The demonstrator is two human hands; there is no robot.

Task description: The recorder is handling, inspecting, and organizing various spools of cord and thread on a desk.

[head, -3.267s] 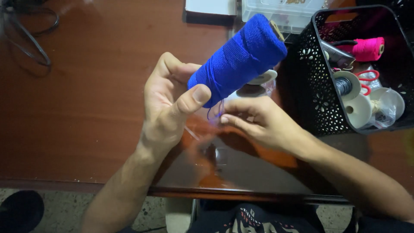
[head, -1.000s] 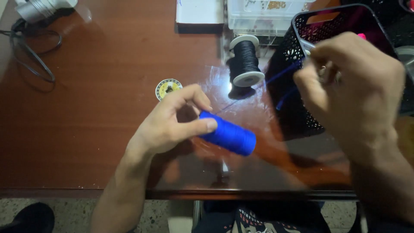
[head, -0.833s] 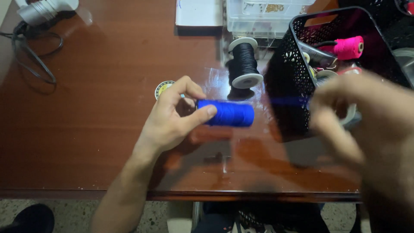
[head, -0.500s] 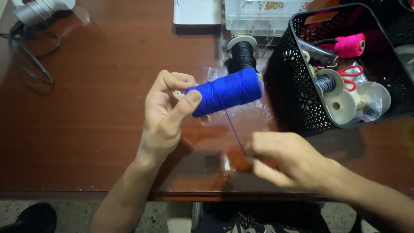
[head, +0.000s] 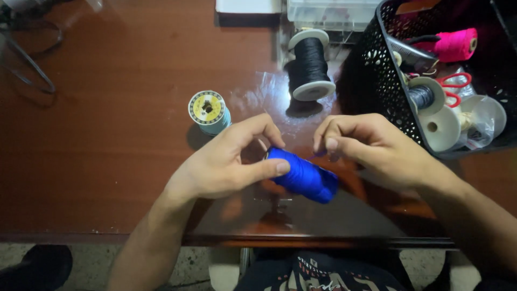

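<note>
Blue thread cone (head: 304,175) sits low over the front of the bench (head: 107,134), lying nearly flat, w/ its far end tipped toward the person. Left hand (head: 226,161) is clamped on the cone's near end, thumb along the side, fingers curled over the top. Right hand (head: 371,145) pinches at a short bit of blue thread just off the cone's upper side; the thread there is too thin to see clearly.

Risks, as I judge them:
- Left grip covers only one end, so a sideways tug could twist the cone loose and drop it off the bench edge.
- Pinch is on a very fine strand; it could slip out or snap if pulled against the winding.
- Loose turns may slide off the free end and tangle.
- Black spool (head: 309,64) and small teal spool (head: 209,110) stand near; black basket (head: 385,91) is just beside the right hand, so a wide pull could knock it.
</note>
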